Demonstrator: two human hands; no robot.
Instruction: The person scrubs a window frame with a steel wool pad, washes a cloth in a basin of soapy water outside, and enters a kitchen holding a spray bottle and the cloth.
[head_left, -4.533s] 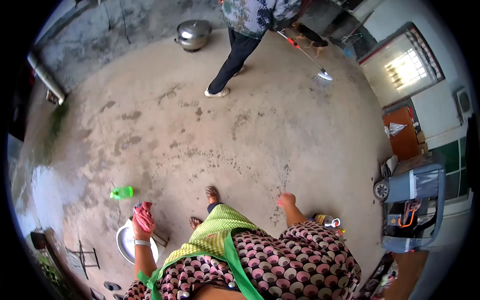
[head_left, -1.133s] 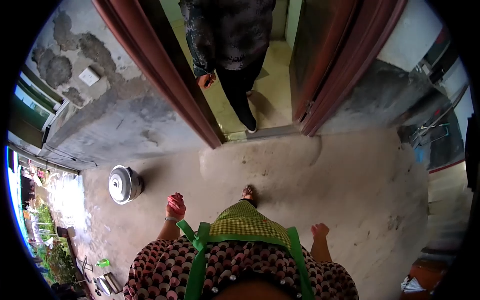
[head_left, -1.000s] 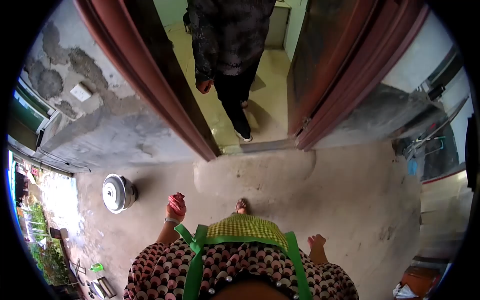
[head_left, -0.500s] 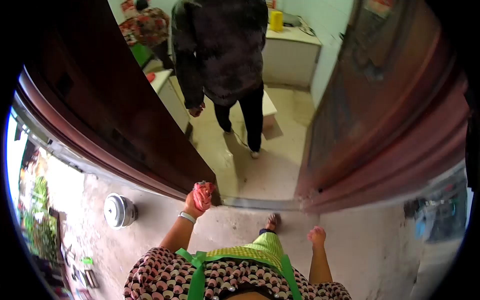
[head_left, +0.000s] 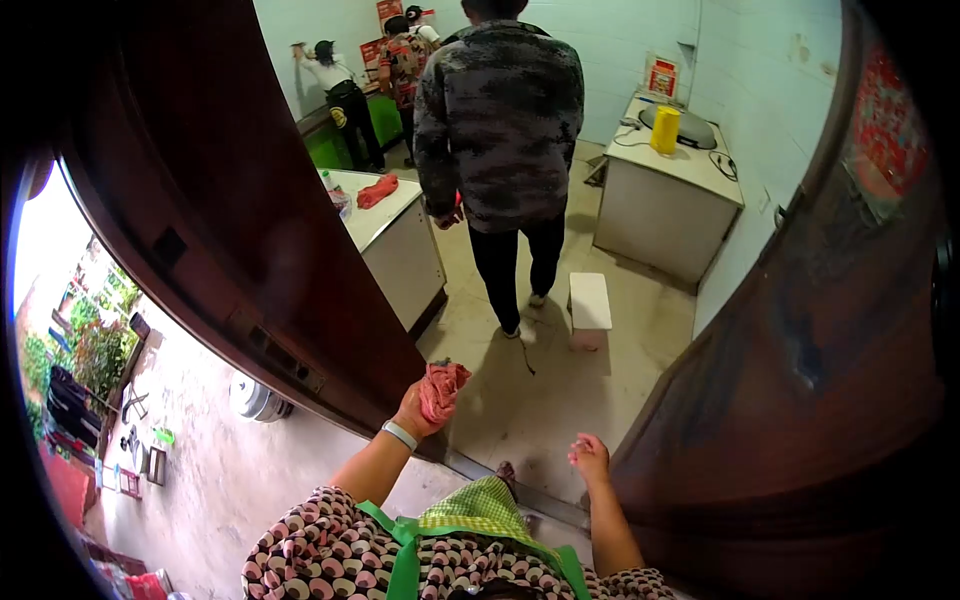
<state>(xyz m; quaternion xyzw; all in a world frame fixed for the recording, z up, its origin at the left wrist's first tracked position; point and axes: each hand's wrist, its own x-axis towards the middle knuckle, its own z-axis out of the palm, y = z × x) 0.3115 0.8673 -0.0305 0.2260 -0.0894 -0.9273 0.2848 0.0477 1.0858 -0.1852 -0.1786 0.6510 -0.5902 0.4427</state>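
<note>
A crumpled pinkish-red cloth (head_left: pixel 442 391) is bunched in my left hand (head_left: pixel 412 412), whose fingers are closed around it. That hand is near the edge of the dark wooden door (head_left: pixel 290 230) on the left and wears a pale band at the wrist. My right hand (head_left: pixel 590 457) is held out over the floor by the right-hand door leaf (head_left: pixel 790 400), its fingers loosely bent and apart with nothing in them. Below, a green checked apron (head_left: pixel 480 505) covers my front, and one foot is at the threshold (head_left: pixel 560 503).
Ahead, a person in a camouflage jacket (head_left: pixel 505 125) walks away. A low stool (head_left: pixel 590 305) stands to the right of them. A left counter (head_left: pixel 385 215) bears another red cloth (head_left: pixel 377 191); a right counter (head_left: pixel 660 195) holds a yellow container (head_left: pixel 665 130). Several people are by the far left wall.
I have moved forward to the doorway, so more of the room shows. The cloth stays in my left hand. My right hand has come forward, and its fingers have loosened. The person ahead is further in.
</note>
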